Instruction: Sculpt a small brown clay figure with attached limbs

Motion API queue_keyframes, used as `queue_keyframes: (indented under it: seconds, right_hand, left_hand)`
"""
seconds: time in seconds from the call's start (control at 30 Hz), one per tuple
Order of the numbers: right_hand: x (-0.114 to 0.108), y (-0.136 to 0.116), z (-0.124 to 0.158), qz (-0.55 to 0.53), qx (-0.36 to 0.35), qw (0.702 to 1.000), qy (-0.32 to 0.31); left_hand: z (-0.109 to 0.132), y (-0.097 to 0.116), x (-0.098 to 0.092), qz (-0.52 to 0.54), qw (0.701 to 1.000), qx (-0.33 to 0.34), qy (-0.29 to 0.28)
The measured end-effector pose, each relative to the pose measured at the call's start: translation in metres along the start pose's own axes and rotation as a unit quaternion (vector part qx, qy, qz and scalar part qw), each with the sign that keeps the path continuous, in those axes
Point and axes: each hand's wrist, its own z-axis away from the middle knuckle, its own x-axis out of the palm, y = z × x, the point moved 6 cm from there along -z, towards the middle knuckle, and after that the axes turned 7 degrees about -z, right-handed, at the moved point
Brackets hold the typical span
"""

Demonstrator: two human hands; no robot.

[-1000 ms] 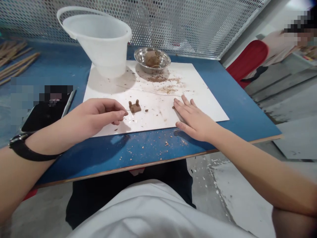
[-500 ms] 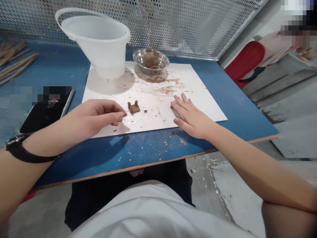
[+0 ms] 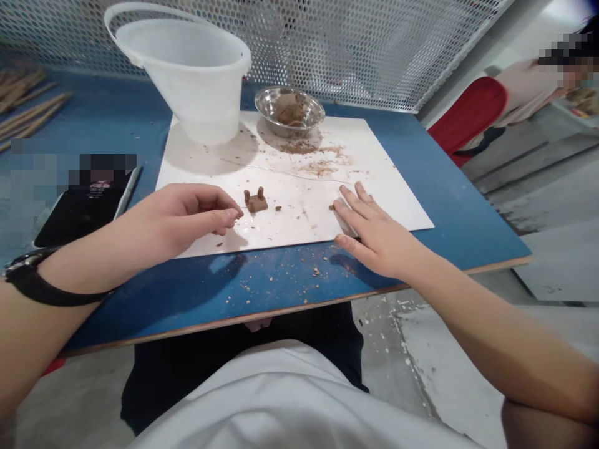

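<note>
1. Resting flat on the white board [image 3: 397, 193], the right hand [image 3: 379, 236] has its fingers released.
2. Left hand [image 3: 180, 218] fingers clenched, tips pinched just beside the clay piece [image 3: 255, 201] on the board.
3. Phone [image 3: 82, 215] screen blurred, unreadable.

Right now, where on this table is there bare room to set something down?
Bare: white board at its far right corner, past the right hand, and the blue table beyond. Crowded: bucket and metal bowl at the back, clay piece by the left hand.
</note>
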Motion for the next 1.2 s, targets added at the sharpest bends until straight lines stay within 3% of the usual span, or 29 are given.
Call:
queue_keyframes:
  seconds: [0.2, 0.33, 0.53, 0.77, 1.2]
  right_hand:
    - [0.001, 0.01, -0.022, 0.0, 0.02, 1.0, 0.002]
    - [-0.004, 0.005, -0.011, -0.002, 0.019, 1.0, -0.014]
    - [-0.013, -0.021, 0.012, -0.001, 0.004, 1.0, 0.003]
    - [-0.013, -0.032, 0.005, -0.003, 0.042, 0.996, 0.072]
    - [-0.012, -0.039, 0.009, 0.045, -0.024, 0.997, 0.059]
  left_hand:
    - [0.001, -0.001, 0.001, 0.01, 1.0, 0.005, -0.002]
    - [0.002, -0.002, 0.0, 0.017, 1.0, 0.006, 0.002]
    - [0.001, -0.008, -0.004, -0.01, 1.0, 0.006, 0.014]
    - [0.001, -0.008, -0.007, -0.037, 0.999, 0.006, 0.027]
    - [0.001, -0.006, -0.005, -0.022, 1.0, 0.008, 0.015]
